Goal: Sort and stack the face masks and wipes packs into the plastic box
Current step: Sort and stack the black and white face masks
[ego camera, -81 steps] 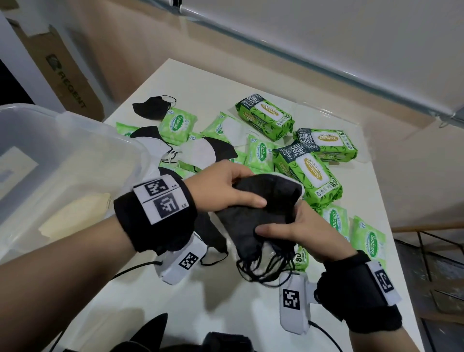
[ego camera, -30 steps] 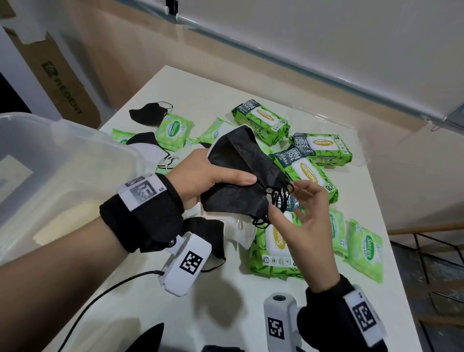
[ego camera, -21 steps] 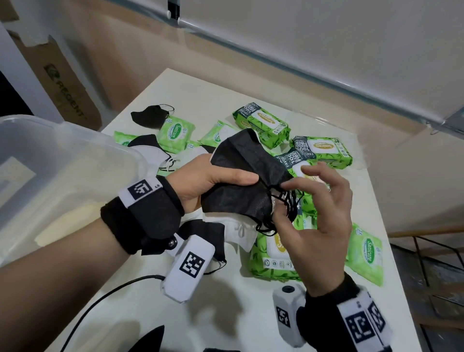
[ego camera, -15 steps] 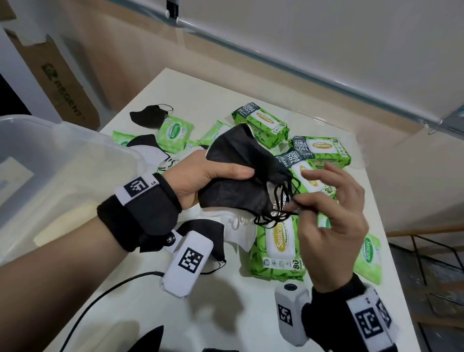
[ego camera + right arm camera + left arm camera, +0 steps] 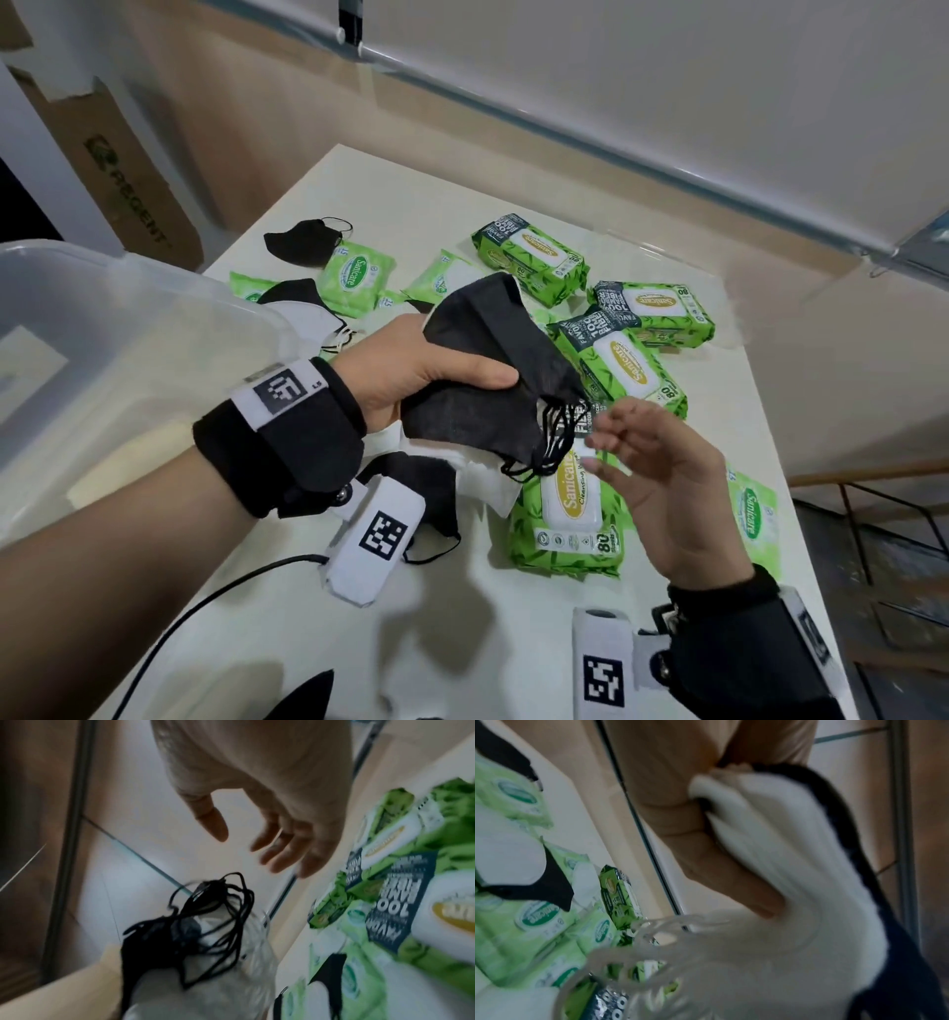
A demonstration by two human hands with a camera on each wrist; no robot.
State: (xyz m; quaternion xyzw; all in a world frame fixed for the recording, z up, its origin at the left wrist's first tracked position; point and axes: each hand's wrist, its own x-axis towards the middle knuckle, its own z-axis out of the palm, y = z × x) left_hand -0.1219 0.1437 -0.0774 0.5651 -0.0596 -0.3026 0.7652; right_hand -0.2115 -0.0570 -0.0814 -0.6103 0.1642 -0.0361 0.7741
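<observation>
A bundle of black face masks [image 5: 488,380] is gripped by the left hand [image 5: 405,372], thumb curled over the top and fingers beneath; it is held in the air above the table [image 5: 447,632], just right of the plastic box [image 5: 128,329]. The right hand [image 5: 662,478] is held beside the dangling ear loops [image 5: 552,437] with fingers relaxed and spread, nothing being held.

Likely faults: the loops are tangled and hang free, so they could be snagged on the box rim or on a wipes pack [image 5: 567,509] below; the bundle is pinched at one edge only, so individual masks could slip out and the stack be fanned apart.

Materials: the masks are of soft, matte, non-woven fabric, folded flat with a curved edge, white on the inner face as seen in the left wrist view; the loops are thin elastic cord; the wipes packs are glossy green film pillows, compliant and slippery; the box is translucent rigid plastic.
</observation>
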